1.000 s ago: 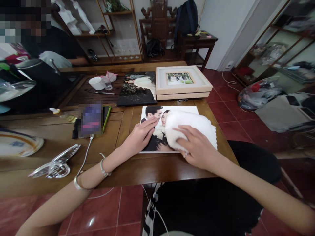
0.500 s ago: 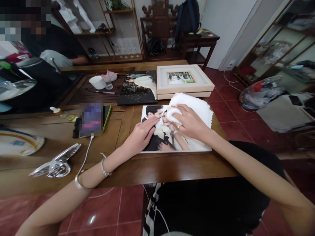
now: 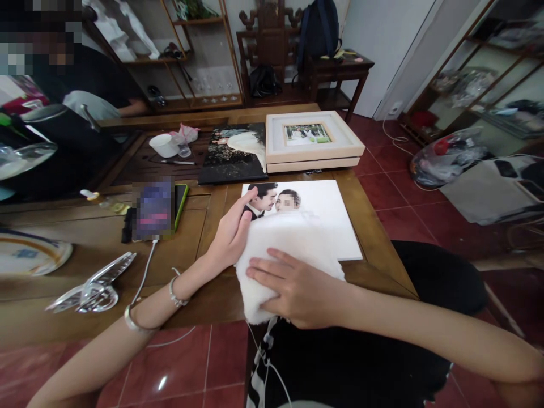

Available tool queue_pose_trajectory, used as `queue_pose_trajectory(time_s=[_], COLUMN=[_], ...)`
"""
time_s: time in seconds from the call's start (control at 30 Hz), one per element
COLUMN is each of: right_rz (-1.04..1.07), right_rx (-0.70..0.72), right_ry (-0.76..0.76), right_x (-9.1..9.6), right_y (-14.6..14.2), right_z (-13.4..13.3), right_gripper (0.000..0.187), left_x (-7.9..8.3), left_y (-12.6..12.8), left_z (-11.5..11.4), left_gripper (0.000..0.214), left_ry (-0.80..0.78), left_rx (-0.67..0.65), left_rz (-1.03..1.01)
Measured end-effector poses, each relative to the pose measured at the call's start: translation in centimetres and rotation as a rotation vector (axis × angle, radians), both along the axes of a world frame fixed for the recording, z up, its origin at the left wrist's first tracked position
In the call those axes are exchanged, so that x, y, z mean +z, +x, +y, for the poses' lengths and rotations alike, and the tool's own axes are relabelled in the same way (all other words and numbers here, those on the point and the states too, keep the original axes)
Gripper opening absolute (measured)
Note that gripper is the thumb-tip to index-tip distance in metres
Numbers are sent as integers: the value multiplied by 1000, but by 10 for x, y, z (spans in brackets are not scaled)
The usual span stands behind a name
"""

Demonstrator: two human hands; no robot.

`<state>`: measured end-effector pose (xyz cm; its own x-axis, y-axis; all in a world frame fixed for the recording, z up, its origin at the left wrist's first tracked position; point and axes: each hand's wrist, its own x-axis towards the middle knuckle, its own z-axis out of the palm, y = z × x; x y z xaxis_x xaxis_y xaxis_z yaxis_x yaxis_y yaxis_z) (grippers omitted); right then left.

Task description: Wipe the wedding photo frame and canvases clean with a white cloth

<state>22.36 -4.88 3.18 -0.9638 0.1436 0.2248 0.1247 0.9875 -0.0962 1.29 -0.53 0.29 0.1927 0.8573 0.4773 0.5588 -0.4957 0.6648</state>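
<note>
A large wedding photo panel lies flat on the wooden table in front of me. My left hand rests flat on the panel's left edge, fingers stretched out. My right hand presses a white cloth down on the lower left part of the panel, fingers spread over it. The cloth hangs over the table's near edge and hides the lower part of the picture.
Behind the panel lie a dark photo print and a white boxed frame. A phone on a cable, a plate, a silvery clip and a white cup sit left. Another person sits at the far left.
My right hand has swept the cloth from the panel's upper right down to its lower left, near the table edge. My left hand shifted slightly along the panel's left edge.
</note>
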Motion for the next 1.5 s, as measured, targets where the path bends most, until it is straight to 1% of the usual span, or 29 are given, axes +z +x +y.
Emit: queue_pose_trajectory(time_s=[0.1,0.17,0.23,0.3,0.4,0.47,0.53,0.7,0.8,0.87,1.0,1.07,1.13,1.23,1.3,1.4,1.5], right_rz=[-9,-2,34,74,73,43,30,-3,10,29,23,16,11,3,9,24,14], right_rx=[-51,-135,-255,-391,-584,-668,-704,-695,-655,-619,-509,-441,-412,-429,-444,-466,-525], right_ry=[-80,-158,-184,-155,-94,-86,-99,-206,-301,-337,-333,-332,-318,-281,-274,-288,-274], right_x=[8,12,14,12,10,10,13,23,29,32,34,33,30,25,21,18,15], right_y=[13,26,39,52,64,66,62,36,14,0,-25,-32,-36,-33,-26,-5,25], right_z=[-10,-11,-8,0,19,33,47,78,93,101,112,115,116,116,115,114,116], right_gripper=[17,19,21,24,23,18,14,13,17,17,16,16,17,17,17,19,20], left_x=[-4,-8,-12,-14,-14,-14,-13,-8,-7,-7,-7,-6,-6,-6,-8,-10,-10], left_y=[-1,-2,-3,-4,-4,-4,-4,-2,-2,-3,-4,-3,-3,-4,-5,-5,-5], left_z=[2,3,5,5,5,6,6,5,4,3,3,2,2,2,2,2,3], left_gripper=[42,41,41,39,33,28,26,25,26,27,26,25,24,23,23,25,26], left_ry=[3,0,6,36,89,108,121,101,90,101,82,70,70,72,78,105,127], left_rx=[-12,-58,-102,-113,-114,-119,-118,-117,-126,-138,-144,-142,-140,-136,-136,-150,-158], left_rz=[76,186,264,276,236,212,199,220,236,245,267,276,282,280,272,265,258])
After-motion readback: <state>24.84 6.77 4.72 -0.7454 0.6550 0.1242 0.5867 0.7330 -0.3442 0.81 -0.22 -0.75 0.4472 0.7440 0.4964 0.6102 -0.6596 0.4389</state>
